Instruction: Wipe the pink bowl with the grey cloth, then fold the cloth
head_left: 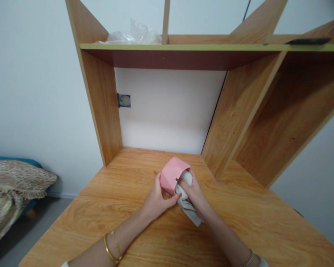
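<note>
A pink faceted pot-like container (172,173) is tilted over the desk, its opening turned toward the right and toward me. My left hand (157,200) is closed round its left and lower side, with the thumb near the rim. My right hand (192,189) reaches into the opening and grips a pale grey cloth (191,213). Part of the cloth is bunched inside the container, and the rest hangs below my right hand. The fingertips inside are partly hidden by the container and the cloth.
The wooden desk (122,207) has upright side panels and a shelf (167,47) above. A clear plastic bag (133,36) and a dark flat object (308,41) lie on the shelf. An uncovered wall socket box (124,101) is at the back left. A patterned throw (13,181) drapes at far left.
</note>
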